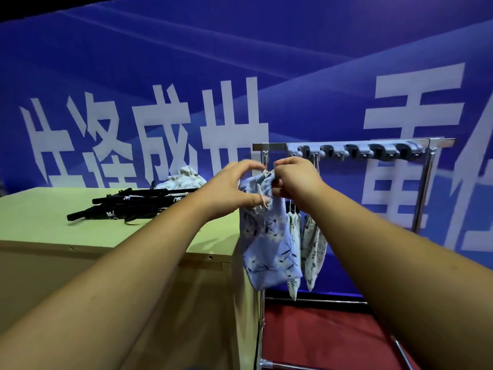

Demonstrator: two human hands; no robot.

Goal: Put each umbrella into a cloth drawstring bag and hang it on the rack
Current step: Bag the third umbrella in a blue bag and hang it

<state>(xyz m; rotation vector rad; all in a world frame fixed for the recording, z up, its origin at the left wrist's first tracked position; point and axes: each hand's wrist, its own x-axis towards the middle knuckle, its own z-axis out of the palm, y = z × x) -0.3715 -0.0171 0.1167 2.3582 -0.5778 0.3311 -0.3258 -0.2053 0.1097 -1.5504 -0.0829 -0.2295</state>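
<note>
A blue flowered drawstring bag (269,244) hangs in the air between my hands, in front of the metal rack (354,149). My left hand (234,186) pinches the bag's cord at its gathered mouth. My right hand (296,180) grips the mouth from the other side, just below the rack's left hooks. Two white patterned bags (313,247) hang on the rack behind the blue one. Several folded black umbrellas (128,204) lie on the table (40,217). A heap of white patterned bags (181,178) lies behind them.
The rack has a row of grey hooks (378,152) along its top bar, most of them bare. Its legs stand on red floor (320,335) right of the table. A blue banner with white characters fills the background.
</note>
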